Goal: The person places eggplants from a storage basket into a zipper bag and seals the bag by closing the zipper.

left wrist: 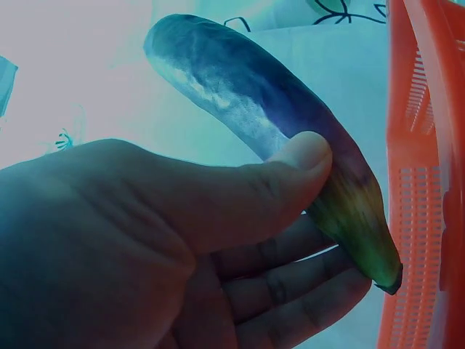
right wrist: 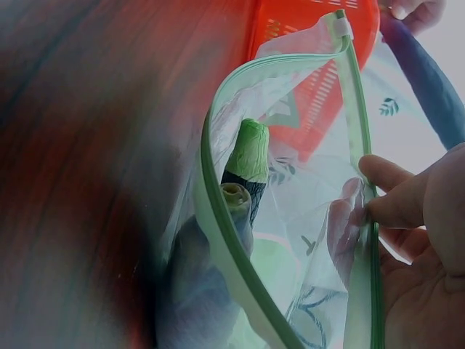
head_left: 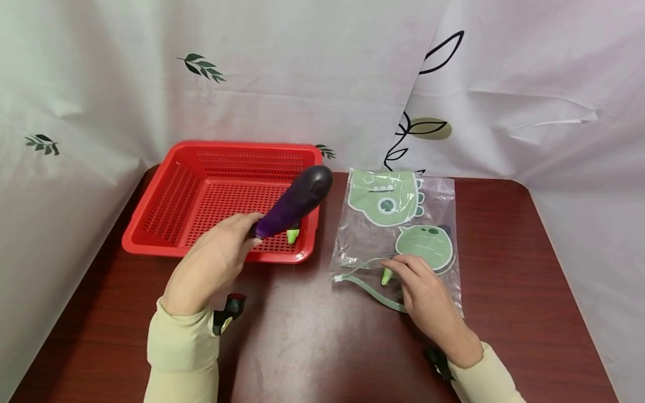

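Observation:
My left hand point(head_left: 214, 260) pinches a long purple eggplant point(head_left: 297, 202) by its narrow end, thumb on top, and holds it slanted over the right side of the red basket point(head_left: 136, 246). Its thick dark end points away to the right. My right hand point(head_left: 430, 299) pinches the green zip edge of a clear zip bag point(head_left: 345, 238) lying on the table, and the mouth gapes. Inside the bag, the right wrist view shows a purple eggplant point(right wrist: 200, 283) and a dark thing with a bright green end point(right wrist: 249, 149).
Another dark thing with a bright green end point(head_left: 293, 235) lies in the basket's near right corner. The bag carries green cartoon prints point(head_left: 385, 196) and a white slider point(head_left: 338, 278). Behind the brown table point(head_left: 302, 347) hangs a white patterned curtain point(head_left: 282, 67).

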`<action>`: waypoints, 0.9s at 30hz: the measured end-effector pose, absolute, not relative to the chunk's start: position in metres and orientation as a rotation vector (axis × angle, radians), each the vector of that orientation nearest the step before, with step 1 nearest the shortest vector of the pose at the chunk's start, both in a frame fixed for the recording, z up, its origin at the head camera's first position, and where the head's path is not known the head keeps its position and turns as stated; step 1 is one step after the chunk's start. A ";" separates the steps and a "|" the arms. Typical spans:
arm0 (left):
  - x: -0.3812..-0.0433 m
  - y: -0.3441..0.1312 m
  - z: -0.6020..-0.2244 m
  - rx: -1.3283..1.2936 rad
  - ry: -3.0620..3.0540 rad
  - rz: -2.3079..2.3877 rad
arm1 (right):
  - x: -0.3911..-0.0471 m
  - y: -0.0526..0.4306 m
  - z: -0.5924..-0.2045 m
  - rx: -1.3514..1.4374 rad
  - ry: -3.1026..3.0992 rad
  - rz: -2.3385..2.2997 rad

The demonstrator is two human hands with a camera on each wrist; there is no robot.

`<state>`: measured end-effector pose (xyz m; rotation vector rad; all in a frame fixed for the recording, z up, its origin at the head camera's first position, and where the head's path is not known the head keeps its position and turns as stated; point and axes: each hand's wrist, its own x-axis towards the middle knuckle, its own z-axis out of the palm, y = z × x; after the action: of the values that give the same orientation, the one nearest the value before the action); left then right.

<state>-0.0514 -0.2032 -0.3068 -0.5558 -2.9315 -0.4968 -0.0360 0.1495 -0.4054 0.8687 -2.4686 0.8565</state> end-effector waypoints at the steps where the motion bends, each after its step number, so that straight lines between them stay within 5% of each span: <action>1: -0.051 -0.202 -0.307 -0.560 -2.931 -0.502 | -0.036 0.149 -0.406 0.869 -2.470 0.854; 27: -0.042 -0.188 -0.316 -0.637 -2.933 -0.559 | -0.035 0.149 -0.403 0.858 -2.499 0.834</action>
<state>-0.0419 -0.1875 -0.3164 -0.6374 -2.9326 -0.5593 -0.0350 0.1493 -0.4026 0.8575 -2.4991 0.8338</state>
